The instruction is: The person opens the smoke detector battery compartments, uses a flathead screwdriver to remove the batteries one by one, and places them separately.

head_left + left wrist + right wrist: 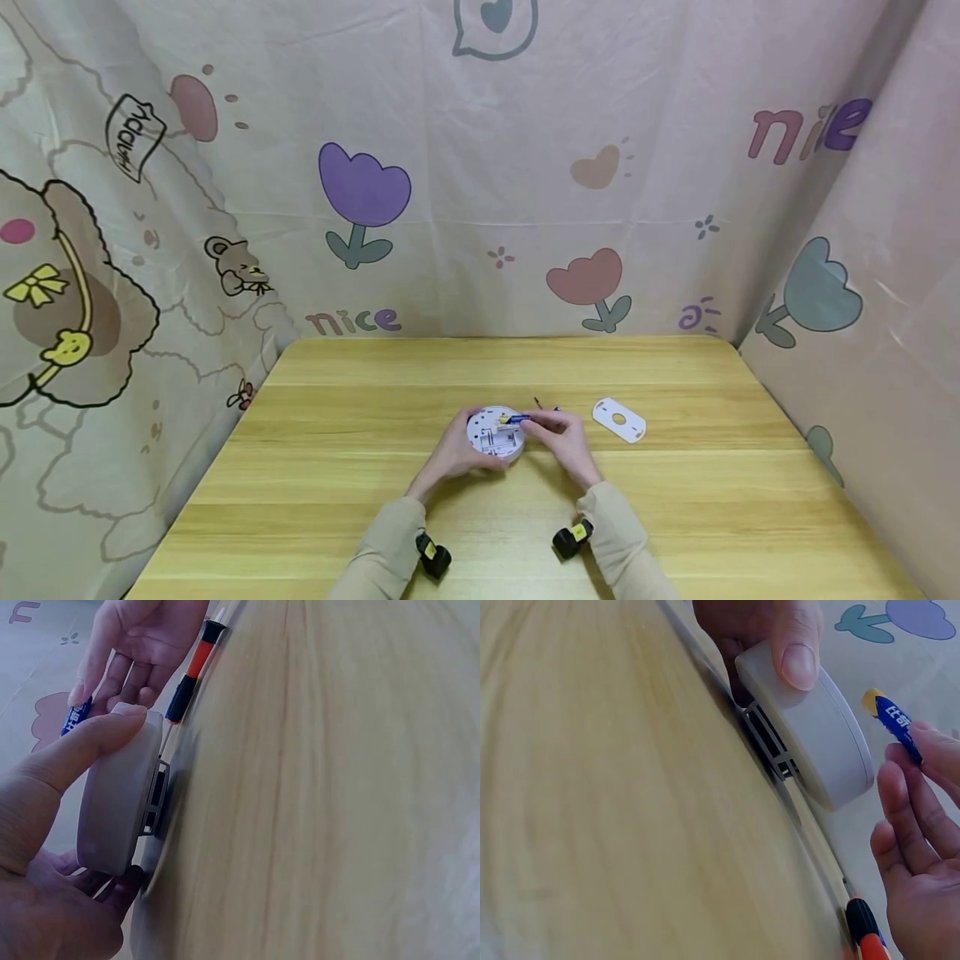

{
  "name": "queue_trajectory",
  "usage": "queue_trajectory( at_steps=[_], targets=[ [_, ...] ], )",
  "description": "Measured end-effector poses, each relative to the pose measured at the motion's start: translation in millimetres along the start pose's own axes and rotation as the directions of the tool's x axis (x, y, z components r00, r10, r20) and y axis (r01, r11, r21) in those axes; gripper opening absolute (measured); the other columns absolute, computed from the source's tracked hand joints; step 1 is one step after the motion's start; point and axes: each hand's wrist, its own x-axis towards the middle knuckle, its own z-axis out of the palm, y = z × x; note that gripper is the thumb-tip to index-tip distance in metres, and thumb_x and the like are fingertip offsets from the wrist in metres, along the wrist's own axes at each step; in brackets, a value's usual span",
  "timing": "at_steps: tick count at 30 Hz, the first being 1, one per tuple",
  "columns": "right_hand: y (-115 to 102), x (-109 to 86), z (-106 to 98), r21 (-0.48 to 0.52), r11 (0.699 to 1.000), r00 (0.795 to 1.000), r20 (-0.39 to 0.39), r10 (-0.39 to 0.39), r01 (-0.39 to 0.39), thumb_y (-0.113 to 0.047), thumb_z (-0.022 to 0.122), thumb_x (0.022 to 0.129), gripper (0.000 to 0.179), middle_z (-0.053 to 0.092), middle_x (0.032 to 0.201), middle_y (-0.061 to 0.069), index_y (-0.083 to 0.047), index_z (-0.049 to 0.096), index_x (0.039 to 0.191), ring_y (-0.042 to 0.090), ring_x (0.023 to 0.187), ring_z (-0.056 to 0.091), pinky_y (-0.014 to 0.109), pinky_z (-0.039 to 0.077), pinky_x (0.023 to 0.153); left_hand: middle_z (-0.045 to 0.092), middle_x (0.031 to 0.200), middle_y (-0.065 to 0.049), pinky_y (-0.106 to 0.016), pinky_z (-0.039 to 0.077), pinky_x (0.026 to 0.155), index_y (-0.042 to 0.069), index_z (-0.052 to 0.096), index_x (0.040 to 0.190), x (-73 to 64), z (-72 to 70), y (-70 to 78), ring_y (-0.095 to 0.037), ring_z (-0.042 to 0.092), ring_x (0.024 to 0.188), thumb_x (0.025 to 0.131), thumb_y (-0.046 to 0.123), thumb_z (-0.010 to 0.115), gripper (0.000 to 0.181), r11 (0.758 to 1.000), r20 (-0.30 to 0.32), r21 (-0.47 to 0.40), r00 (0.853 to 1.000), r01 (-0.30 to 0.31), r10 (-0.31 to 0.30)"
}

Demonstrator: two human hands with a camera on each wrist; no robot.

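1. Round white device (491, 442): near the middle of the wooden table (337, 467), its slotted compartment face up; I cannot tell whether its underside touches the tabletop.
2. Left hand (459, 454): grips the device's rim from the left, thumb along the near side, other fingers round the far-left edge.
3. Right hand (564, 440): pinches a blue battery (514, 420) between thumb and fingers, a narrow grip, its yellow end pointing left, just apart from the device.
4. Orange-and-black screwdriver (192, 671): lies on the table beyond the right hand, which mostly hides it in the head view.
5. White oblong plate (632, 428): lies flat to the right, with a central hole.
6. Patterned cloth (480, 167): hangs behind the table's far edge.
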Motion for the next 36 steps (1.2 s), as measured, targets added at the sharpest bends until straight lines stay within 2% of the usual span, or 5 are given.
queue_trajectory(
  at_steps=[5,9,21,30,36],
  targets=[
    [9,0.0,-2,0.081,0.997,1.0,-0.015,-0.013,0.014,-0.017,0.072,0.072,0.038,0.068,0.096,0.011,0.002,0.063,0.104,0.012,0.082,0.064,0.025,0.054,0.074,0.047,0.124,-0.012,-0.045,0.041,0.097,0.006,0.03,0.134,-0.5,0.8,0.1,-0.024,0.048,0.109,0.046,0.033,0.087,0.108,1.0,0.006,-0.017,1.0,-0.002,0.002],
    [8,-1.8,-4,0.167,0.986,0.999,-0.039,0.032,-0.025,-0.012,0.072,0.072,0.04,0.069,0.096,0.007,0.005,0.06,0.107,0.014,0.083,0.064,0.026,0.054,0.077,0.046,0.124,-0.013,-0.046,0.04,0.097,0.006,0.03,0.133,-1.5,2.1,1.3,-0.025,0.048,0.11,0.046,0.033,0.087,0.108,1.0,0.0,-0.022,1.0,0.001,-0.001],
    [6,-2.9,-13,0.39,0.921,0.999,-0.031,0.041,-0.026,-0.005,0.067,0.076,0.053,0.067,0.099,0.01,0.019,0.042,0.116,0.02,0.088,0.066,0.032,0.052,0.085,0.047,0.123,-0.011,-0.044,0.04,0.097,0.008,0.031,0.132,0.3,2.2,1.2,-0.024,0.049,0.108,0.044,0.032,0.087,0.107,1.0,-0.004,-0.019,1.0,0.01,-0.011],
    [3,-4.8,-22,0.452,0.889,0.988,-0.098,0.123,-0.066,-0.006,0.069,0.074,0.044,0.068,0.097,0.01,0.008,0.053,0.112,0.021,0.089,0.066,0.029,0.052,0.084,0.046,0.124,-0.013,-0.046,0.04,0.098,0.006,0.03,0.133,-0.3,1.0,2.1,-0.026,0.048,0.11,0.044,0.033,0.087,0.108,1.0,-0.002,-0.025,1.0,0.004,-0.004],
    [5,-3.9,-32,0.524,0.851,0.978,-0.173,0.115,-0.008,0.001,0.063,0.077,0.039,0.068,0.098,0.011,0.011,0.051,0.114,0.026,0.095,0.064,0.033,0.048,0.089,0.046,0.125,-0.012,-0.047,0.039,0.098,0.006,0.029,0.133,1.1,1.1,-0.6,-0.027,0.048,0.111,0.044,0.033,0.087,0.11,1.0,-0.004,-0.028,1.0,0.007,-0.007]
  ],
)
